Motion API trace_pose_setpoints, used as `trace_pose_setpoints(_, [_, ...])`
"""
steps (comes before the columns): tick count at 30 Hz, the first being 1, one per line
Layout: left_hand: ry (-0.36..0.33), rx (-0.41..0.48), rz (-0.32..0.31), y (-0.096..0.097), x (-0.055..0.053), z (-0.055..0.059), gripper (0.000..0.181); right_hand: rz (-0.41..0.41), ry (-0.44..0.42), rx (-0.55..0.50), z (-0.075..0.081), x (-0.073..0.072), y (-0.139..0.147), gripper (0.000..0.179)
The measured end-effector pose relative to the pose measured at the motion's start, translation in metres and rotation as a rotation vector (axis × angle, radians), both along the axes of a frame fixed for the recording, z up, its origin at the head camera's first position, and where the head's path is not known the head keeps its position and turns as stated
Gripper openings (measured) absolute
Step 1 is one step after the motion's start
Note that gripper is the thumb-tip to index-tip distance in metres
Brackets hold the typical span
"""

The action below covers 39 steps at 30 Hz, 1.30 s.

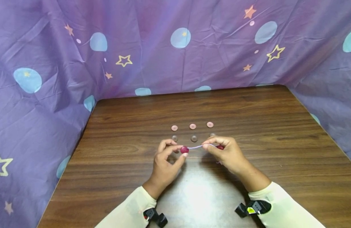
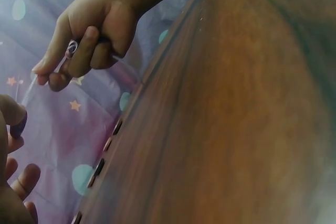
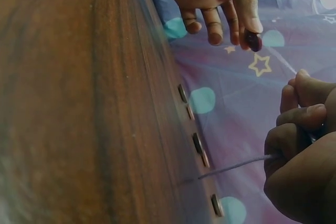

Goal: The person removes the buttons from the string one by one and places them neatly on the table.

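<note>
My left hand pinches a dark red button by its edge between thumb and index finger. From this button a lavender string stretches to my right hand, which pinches it between thumb and forefinger. A second dark red piece shows by the right hand's curled fingers, mostly covered by them. In the right wrist view, a loose tail of the string hangs from the right fist toward the table. Both hands are raised above the tabletop, with the string nearly straight between them.
Beyond the hands, three pink buttons lie in a row on the wooden table. Nearer is a row of grey-brown buttons, the right one partly behind the right hand. A purple star-patterned cloth hangs around the table's back and sides.
</note>
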State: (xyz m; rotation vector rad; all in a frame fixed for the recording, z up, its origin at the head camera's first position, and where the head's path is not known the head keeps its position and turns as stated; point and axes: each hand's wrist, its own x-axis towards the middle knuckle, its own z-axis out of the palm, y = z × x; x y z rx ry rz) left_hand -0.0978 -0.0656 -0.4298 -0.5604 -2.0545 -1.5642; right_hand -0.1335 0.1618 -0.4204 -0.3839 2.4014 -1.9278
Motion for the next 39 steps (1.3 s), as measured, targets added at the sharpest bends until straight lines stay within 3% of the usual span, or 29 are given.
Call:
trace_pose_setpoints(4, [-0.011, -0.032, 0.064, -0.008, -0.009, -0.017, 0.023, -0.005, -0.009, -0.028, 0.000, 0.000, 0.000, 0.018])
trace_pose_setpoints(8, [-0.051, -0.065, 0.117, -0.017, -0.014, -0.024, 0.022, -0.007, -0.031, -0.067, -0.001, 0.000, -0.001, 0.019])
trace_pose_setpoints(18, [-0.112, -0.154, 0.197, -0.026, -0.019, -0.024, 0.019, 0.022, -0.018, -0.161, 0.000, -0.001, 0.000, 0.018])
trace_pose_setpoints(24, [-0.107, -0.188, 0.226, -0.026, -0.022, -0.025, 0.021, 0.019, -0.012, -0.181, 0.000, -0.002, 0.000, 0.016])
trace_pose_setpoints(29, [-0.099, -0.200, 0.229, -0.027, -0.026, -0.028, 0.021, 0.025, -0.004, -0.201, 0.000, -0.002, 0.001, 0.016])
trace_pose_setpoints(39, [-0.176, -0.236, 0.252, -0.029, -0.029, -0.029, 0.023, 0.028, 0.003, -0.210, -0.001, -0.003, 0.001, 0.015])
